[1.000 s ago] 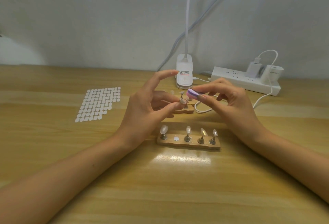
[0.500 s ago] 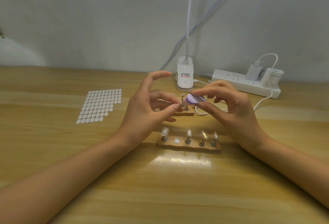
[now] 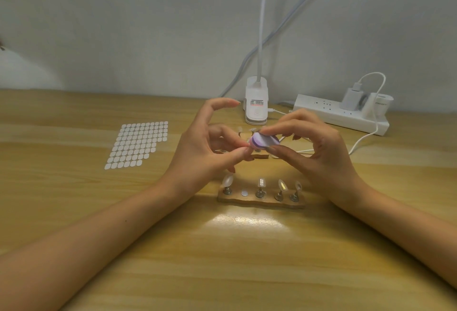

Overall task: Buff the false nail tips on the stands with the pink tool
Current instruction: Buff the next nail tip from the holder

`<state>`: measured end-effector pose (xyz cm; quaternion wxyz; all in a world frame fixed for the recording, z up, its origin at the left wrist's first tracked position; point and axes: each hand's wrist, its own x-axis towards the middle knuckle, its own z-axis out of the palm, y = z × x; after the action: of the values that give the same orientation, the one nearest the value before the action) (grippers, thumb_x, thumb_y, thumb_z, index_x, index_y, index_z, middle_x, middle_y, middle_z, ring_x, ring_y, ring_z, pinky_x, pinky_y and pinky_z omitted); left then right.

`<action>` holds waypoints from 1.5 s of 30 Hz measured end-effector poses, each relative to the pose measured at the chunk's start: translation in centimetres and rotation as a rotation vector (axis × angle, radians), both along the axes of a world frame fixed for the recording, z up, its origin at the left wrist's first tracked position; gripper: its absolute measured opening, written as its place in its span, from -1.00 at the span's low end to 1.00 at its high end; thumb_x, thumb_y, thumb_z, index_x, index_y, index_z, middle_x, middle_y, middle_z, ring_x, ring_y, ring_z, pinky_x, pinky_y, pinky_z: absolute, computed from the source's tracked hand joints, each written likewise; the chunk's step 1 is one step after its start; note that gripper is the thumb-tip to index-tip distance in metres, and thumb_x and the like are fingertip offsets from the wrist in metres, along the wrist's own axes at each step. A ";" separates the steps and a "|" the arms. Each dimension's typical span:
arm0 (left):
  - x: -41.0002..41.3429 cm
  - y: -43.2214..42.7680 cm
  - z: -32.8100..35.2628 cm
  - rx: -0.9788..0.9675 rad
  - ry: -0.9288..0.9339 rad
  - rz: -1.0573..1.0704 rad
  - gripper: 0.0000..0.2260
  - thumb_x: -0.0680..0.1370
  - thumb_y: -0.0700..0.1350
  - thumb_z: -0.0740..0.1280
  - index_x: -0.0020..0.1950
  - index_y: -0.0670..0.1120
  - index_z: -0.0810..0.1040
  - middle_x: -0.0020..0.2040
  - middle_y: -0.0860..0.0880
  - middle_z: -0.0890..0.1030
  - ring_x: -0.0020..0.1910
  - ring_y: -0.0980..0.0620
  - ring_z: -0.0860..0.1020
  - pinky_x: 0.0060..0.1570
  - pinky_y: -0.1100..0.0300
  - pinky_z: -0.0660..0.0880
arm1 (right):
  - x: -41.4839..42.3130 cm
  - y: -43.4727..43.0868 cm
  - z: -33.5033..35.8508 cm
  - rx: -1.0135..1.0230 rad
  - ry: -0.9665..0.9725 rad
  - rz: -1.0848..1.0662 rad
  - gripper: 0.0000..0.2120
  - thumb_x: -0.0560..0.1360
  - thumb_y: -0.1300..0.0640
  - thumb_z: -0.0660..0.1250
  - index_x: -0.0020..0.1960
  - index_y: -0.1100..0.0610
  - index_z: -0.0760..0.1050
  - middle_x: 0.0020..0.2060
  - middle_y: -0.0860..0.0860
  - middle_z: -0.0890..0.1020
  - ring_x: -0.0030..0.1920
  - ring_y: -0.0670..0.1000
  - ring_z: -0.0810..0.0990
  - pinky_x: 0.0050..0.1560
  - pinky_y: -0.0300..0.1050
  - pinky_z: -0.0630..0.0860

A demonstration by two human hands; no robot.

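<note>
1. Your right hand (image 3: 319, 154) has its fingers curled and clamped on the pink tool (image 3: 263, 141), thumb beneath and fingertips on top.
2. The tool's left end meets your left hand (image 3: 205, 152), whose thumb and one fingertip are drawn close together. The tool hides that spot, so you cannot tell whether they pinch anything. Your left index finger arches up, touching nothing.
3. Both hands are raised above the far stand (image 3: 259, 156), which is mostly hidden behind them.
4. Just in front of your wrists lies the near stand (image 3: 259, 201), carrying four false nail tips (image 3: 261, 183) upright on metal pegs. A white dot (image 3: 244, 193) sits in its second place from the left.
5. On the wooden table (image 3: 222, 261), a sticker sheet (image 3: 138, 143) lies well to the left. The lamp base (image 3: 256, 102) and the power strip (image 3: 341, 115) stand by the wall.
</note>
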<state>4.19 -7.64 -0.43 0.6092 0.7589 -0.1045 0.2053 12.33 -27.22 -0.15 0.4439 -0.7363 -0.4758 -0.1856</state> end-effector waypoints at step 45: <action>0.0 -0.1 0.3 -0.136 0.035 -0.114 -0.62 0.42 -0.18 0.49 0.12 -0.09 0.37 -0.10 -0.11 0.74 -0.12 -0.08 0.73 -0.12 0.16 0.63 | -0.9 0.7 0.3 -0.003 -0.101 -0.018 -0.82 0.49 0.03 0.40 0.09 -0.02 0.59 -0.09 0.07 0.64 -0.04 0.14 0.54 -0.08 0.16 0.50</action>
<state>4.22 -7.71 -0.16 0.6716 0.7121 -0.1228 0.1637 11.41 -26.57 0.20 0.4164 -0.7310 -0.4912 -0.2257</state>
